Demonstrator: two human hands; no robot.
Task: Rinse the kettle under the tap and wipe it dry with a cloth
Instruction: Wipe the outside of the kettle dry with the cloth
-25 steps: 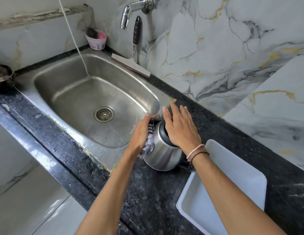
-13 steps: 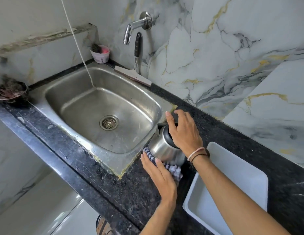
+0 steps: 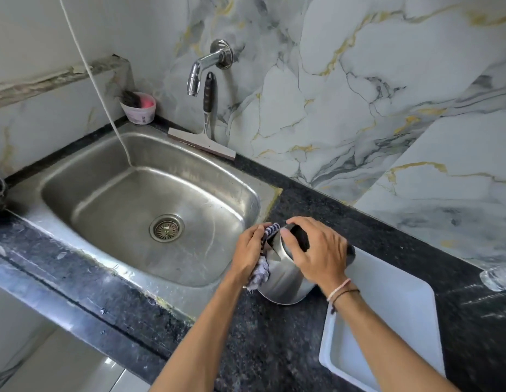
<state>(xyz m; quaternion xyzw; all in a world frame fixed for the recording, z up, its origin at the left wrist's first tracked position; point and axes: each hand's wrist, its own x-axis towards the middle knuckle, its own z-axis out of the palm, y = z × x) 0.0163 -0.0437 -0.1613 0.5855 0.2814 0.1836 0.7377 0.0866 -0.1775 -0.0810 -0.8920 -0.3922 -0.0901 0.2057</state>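
A shiny steel kettle (image 3: 285, 281) with a black top stands on the dark granite counter (image 3: 263, 352), just right of the sink. My right hand (image 3: 319, 253) grips its black top from above. My left hand (image 3: 247, 256) presses a blue-and-white striped cloth (image 3: 260, 274) against the kettle's left side, near the spout. The chrome tap (image 3: 199, 70) juts from the marble wall above the sink; no water runs from it.
The steel sink (image 3: 150, 210) lies to the left, with a drain in the middle. A squeegee (image 3: 205, 128) leans on the wall behind it, beside a pink cup (image 3: 138, 107) of scrubbers. A white tray (image 3: 387, 321) sits right of the kettle. A white cord (image 3: 96, 86) hangs into the sink.
My left hand with the cloth has gone from the kettle's side down to its base and back up to the side by the spout. The right hand has stayed on the kettle's top.
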